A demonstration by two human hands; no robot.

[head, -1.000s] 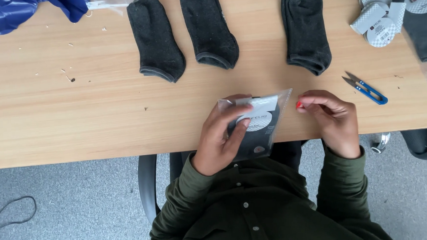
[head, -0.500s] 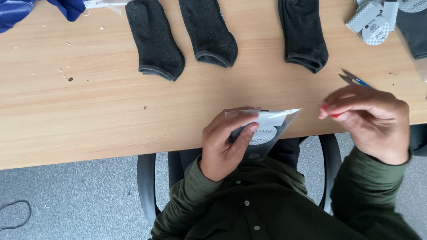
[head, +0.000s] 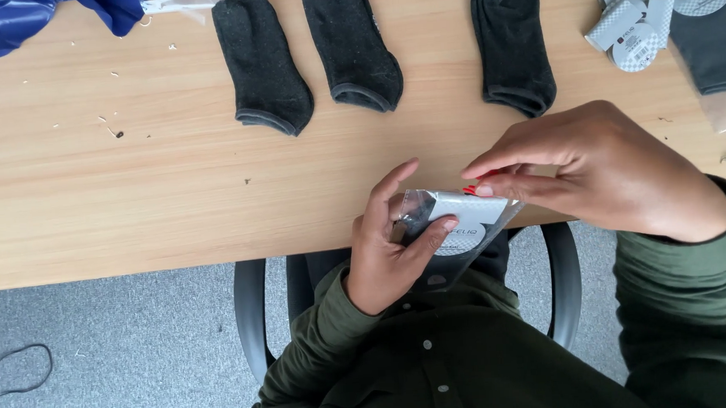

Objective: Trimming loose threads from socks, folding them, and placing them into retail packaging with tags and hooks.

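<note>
Starting on the left, there's a blue plastic bag (head: 6,22) at the table's (head: 131,199) far corner, then three dark socks (head: 262,64) laid flat in a row. At the near edge the left hand (head: 390,244) grips a clear packet (head: 455,228) with a dark sock inside, thumb across its front. The right hand (head: 593,171) pinches a small red clip (head: 471,188) right at the packet's top edge. Paper labels (head: 629,29) sit far right.

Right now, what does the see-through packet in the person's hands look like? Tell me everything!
The clear plastic packet is glossy and crinkled, with dark fabric and a white-and-grey round card label inside. It is tilted, held over the wooden table's near edge. The left hand grips its left side, thumb on the front. The right hand pinches something small and red at its top edge.
</note>
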